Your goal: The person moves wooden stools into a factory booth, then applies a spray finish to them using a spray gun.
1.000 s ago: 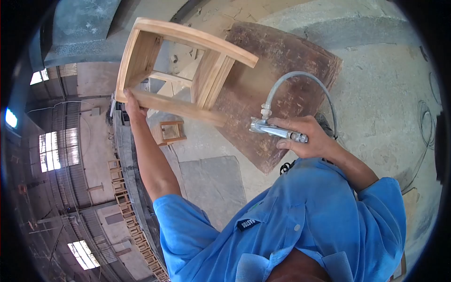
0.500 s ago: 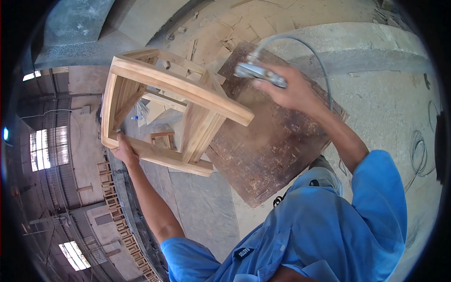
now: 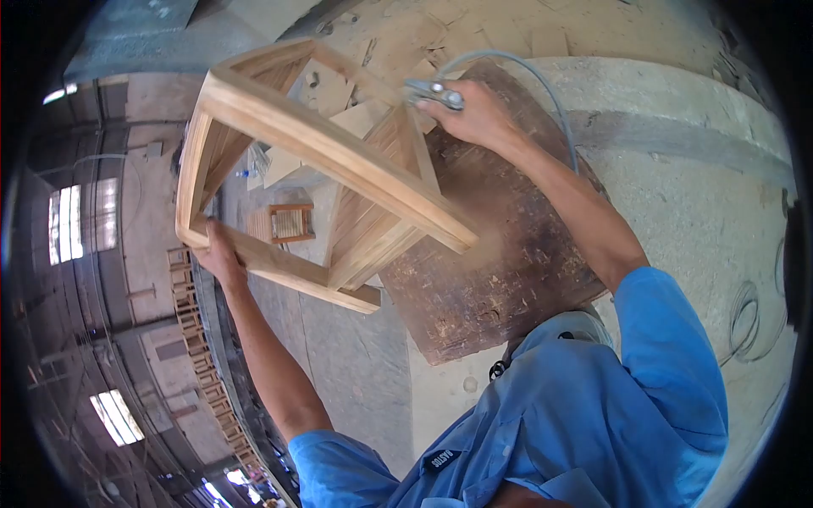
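A bare wooden stool frame (image 3: 318, 157) is held up, tilted, in front of me. My left hand (image 3: 223, 256) is closed round its rail near the lower left corner. In my right hand (image 3: 478, 114) is a metal air blow gun (image 3: 435, 93), its nozzle end close to the far leg of the stool. A grey hose (image 3: 542, 78) curves from the gun over to the right. Below the frame lies a worn brown board (image 3: 483, 288), with a dusty haze over its middle.
Another small wooden stool (image 3: 290, 222) stands on the floor beyond the frame. Stools in a long row (image 3: 199, 356) line the left side. Wood scraps litter the floor at the top, a low concrete ledge (image 3: 677, 106) runs behind the board, and coiled hose (image 3: 743, 322) lies at right.
My right hand has moved left and up with the blow gun, nearer the stool's far leg. The stool frame has turned slightly and come up a little in my left hand.
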Available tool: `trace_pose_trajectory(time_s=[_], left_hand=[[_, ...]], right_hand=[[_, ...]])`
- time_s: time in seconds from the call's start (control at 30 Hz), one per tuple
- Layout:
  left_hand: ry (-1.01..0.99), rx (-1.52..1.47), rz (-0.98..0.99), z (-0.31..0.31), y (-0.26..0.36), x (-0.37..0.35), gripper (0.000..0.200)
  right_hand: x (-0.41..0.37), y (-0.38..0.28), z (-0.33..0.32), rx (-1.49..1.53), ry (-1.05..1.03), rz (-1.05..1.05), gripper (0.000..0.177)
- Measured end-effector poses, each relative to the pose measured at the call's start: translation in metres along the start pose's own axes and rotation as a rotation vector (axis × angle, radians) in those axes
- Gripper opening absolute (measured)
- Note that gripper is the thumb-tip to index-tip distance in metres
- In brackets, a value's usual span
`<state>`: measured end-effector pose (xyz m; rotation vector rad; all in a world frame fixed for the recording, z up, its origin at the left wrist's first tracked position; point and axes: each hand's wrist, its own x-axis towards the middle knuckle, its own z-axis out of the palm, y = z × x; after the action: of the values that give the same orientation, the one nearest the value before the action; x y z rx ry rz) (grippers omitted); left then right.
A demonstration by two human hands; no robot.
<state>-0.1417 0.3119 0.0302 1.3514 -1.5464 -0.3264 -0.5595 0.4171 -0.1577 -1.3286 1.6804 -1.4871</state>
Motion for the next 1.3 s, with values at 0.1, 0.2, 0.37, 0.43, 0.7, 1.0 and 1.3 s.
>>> trace_pose_trajectory(time_s=[0.1,0.2,0.37,0.43,0.7,1.0,1.3], left_hand=[[0.096,0.097,-0.087,0.008,0.006,0.000,0.035],[0.040,0.025,0.078,0.011,0.003,0.003,0.037],[0.140,0.095,0.047,0.022,0.017,-0.004,0.045],[0.155,0.120,0.032,0.021,0.013,0.002,0.048],[0.139,0.150,-0.026,0.027,0.022,0.006,0.053],[0.090,0.230,-0.066,0.033,-0.017,0.090,0.092],[-0.105,0.034,0.014,0.049,-0.048,0.086,0.058]], right_hand=[[0.003,-0.006,0.009,-0.008,-0.034,0.049,0.040],[0.034,-0.025,0.034,0.231,-0.153,0.014,0.037],[0.076,-0.048,0.085,0.193,-0.155,-0.162,0.037],[0.080,-0.046,0.100,0.220,-0.035,-0.362,0.039],[0.058,-0.023,0.098,0.199,-0.422,0.004,0.033],[0.040,-0.028,0.030,0.062,-0.212,0.160,0.040],[-0.053,0.061,-0.012,-0.073,0.053,0.133,0.049]])
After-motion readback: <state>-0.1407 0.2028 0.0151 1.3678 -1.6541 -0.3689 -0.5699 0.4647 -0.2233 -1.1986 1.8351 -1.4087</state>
